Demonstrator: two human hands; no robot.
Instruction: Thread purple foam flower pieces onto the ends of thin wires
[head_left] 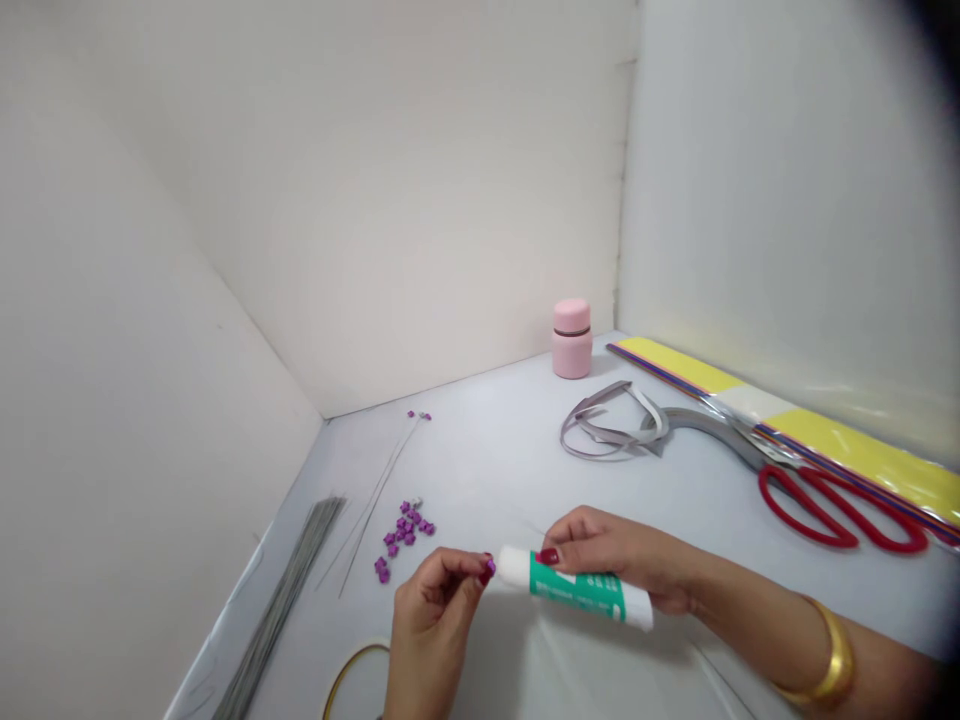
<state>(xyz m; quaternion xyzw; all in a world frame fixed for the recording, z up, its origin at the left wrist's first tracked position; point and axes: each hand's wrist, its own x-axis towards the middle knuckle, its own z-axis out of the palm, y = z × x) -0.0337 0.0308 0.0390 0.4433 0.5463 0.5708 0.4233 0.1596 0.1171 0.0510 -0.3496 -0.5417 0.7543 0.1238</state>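
Left hand [435, 615]: thumb and forefinger pinched on one small purple star [491, 566]. Right hand [611, 550]: fingers wrapped round a white-and-green tube [577, 588], its white end just beside the star; contact cannot be told. Gold bangle [835, 655], on the right forearm. Gold-coloured ring [346, 668], partly hidden behind the left hand. Purple stars [409, 520], a loose cluster beyond the left hand. Wire bundle [281, 608], farther left. Grey ribbon [622, 437], looped, beyond the right hand. Red-handled scissors [780, 459], beside a yellow packet [847, 440]. Pink jar [572, 352], upright, near the wall.
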